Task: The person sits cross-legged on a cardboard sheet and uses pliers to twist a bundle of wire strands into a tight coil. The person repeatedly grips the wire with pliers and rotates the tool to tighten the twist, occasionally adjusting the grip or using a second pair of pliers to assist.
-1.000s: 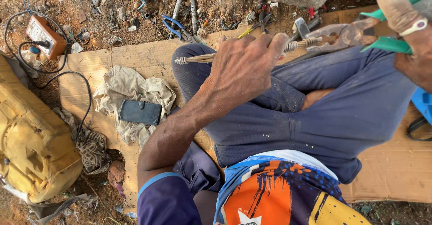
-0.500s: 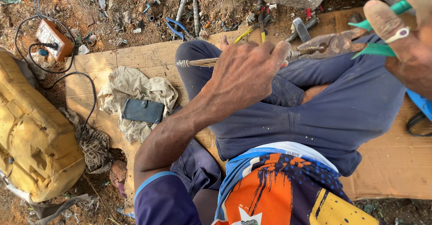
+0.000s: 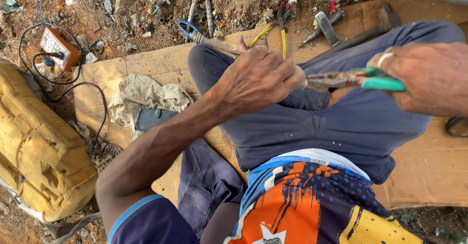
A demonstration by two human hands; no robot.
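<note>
A thin grey metal rod with a threaded, dirty end (image 3: 210, 39) is gripped in the left hand (image 3: 258, 78), fingers curled fully closed around it above the raised knee; only the rod's far end is seen, projecting up-left from the fist toward the ground. A pair of pliers with green plastic handles and rusty steel nose (image 3: 351, 79) is held in the right hand (image 3: 429, 78), fingers wrapped shut over the handles, a light ring seen on one finger. The pliers' nose is pointed left and is brought right up against the left fist; whether it bites the rod cannot be told, the contact being hidden by the knuckles. Both hands are held over the blue trousers (image 3: 341, 122) of crossed legs, seated on a flat brown cardboard sheet (image 3: 429, 171). On the cardboard, beside the left forearm, a crumpled beige rag (image 3: 146, 95) is laid, with a dark blue folded wallet-like case (image 3: 151, 118) resting at its lower edge. Beyond the knee, yellow-handled pliers (image 3: 280, 32) and a steel-headed hammer (image 3: 326, 27) are laid at the cardboard's far edge. On the dirt at left, an orange-and-white socket box with black cable (image 3: 58, 49) is placed near a large dented yellow plastic jerrycan (image 3: 39, 146).
</note>
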